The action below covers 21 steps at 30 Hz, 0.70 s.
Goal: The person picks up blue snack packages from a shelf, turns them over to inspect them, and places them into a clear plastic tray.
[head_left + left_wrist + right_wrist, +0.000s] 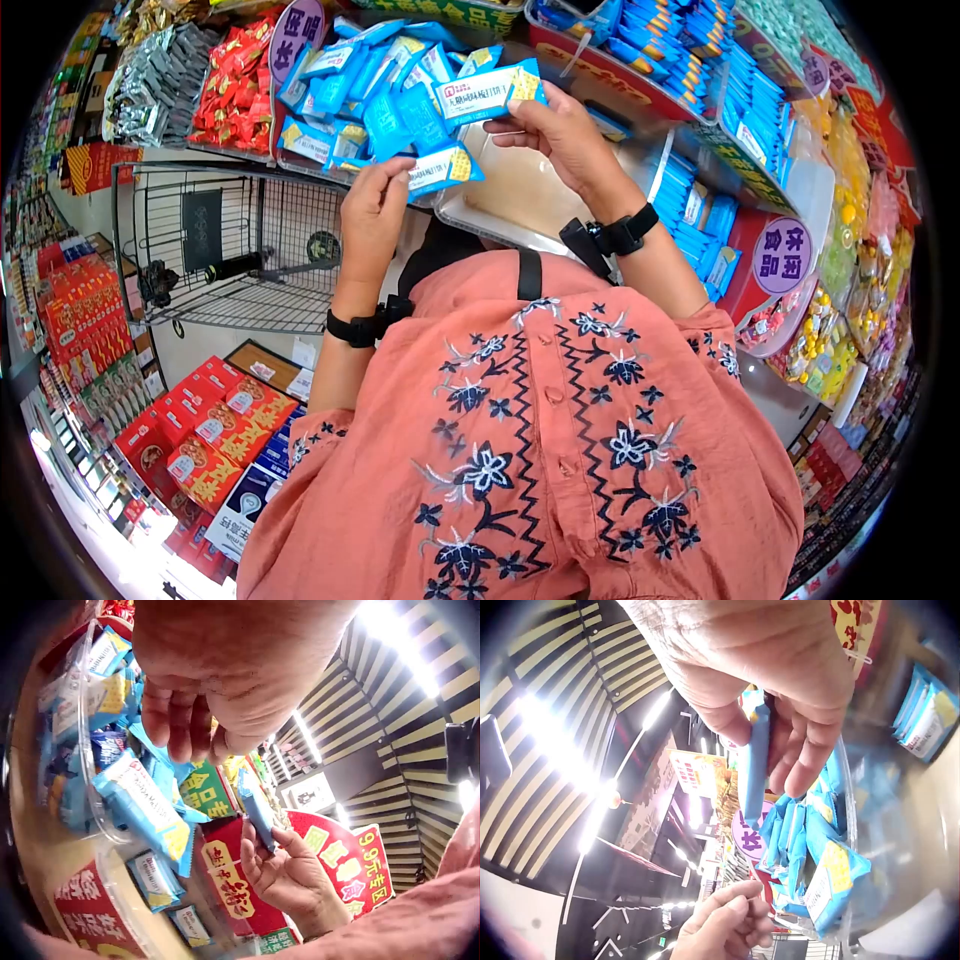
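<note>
While both arms are raised toward the shelf, a blue snack packet is pinched between the thumb and fingers of the right hand. Its white printed label is turned to the head camera, and a yellow cracker picture is shown at the end farthest from that hand's palm. In the right wrist view this packet is seen edge-on, held upright below the curled fingers. A second blue packet is gripped by the left hand, whose fingers are curled round its near edge; it is held just below the first packet, and the two are apart. Beyond both hands a heap of like blue packets is lying in a clear plastic bin, whose bare floor is seen between the two wrists and under the right hand. Farther out on the left hand's outer side, red packets and silver packets are stacked, and a black wire rack is standing beside the left forearm. A round purple sign is hung outside the right forearm, among stacks of blue boxes.
</note>
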Each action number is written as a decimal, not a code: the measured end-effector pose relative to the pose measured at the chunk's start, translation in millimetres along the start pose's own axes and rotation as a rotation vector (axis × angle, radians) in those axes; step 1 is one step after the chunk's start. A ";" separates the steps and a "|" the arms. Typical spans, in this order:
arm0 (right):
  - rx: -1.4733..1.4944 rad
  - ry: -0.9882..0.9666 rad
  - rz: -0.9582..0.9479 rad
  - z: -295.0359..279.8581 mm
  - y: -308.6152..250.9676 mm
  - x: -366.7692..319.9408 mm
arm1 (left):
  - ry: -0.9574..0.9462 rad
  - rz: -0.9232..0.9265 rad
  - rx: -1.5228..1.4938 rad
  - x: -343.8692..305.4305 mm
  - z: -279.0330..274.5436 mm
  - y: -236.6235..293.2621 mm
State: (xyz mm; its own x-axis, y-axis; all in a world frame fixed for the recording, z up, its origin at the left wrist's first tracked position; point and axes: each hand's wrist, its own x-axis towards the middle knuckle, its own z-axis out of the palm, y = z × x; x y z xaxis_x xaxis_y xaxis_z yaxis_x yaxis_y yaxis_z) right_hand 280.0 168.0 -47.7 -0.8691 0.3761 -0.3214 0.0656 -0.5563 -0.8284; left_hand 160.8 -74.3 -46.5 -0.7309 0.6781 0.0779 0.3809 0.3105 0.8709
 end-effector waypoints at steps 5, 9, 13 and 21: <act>-0.076 -0.040 0.037 -2.3 15.9 8.3 | -0.173 -0.087 0.045 -17.7 -8.5 -12.3; -0.123 -0.044 0.065 -0.3 23.0 12.6 | -0.291 -0.013 0.105 -20.1 -11.7 -22.6; -0.132 -0.030 0.093 4.2 27.8 14.9 | -0.338 -0.018 0.128 -22.7 -11.3 -23.7; -0.115 -0.004 0.129 2.2 45.7 22.5 | -0.332 0.008 0.151 -23.2 -13.6 -28.0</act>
State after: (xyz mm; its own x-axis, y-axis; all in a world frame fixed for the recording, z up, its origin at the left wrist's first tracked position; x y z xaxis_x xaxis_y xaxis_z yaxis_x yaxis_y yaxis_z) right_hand 262.4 149.5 -91.8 -0.8516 0.3043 -0.4268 0.2319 -0.5115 -0.8274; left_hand 159.3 -107.8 -66.1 -0.5130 0.8527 -0.0989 0.4837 0.3823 0.7873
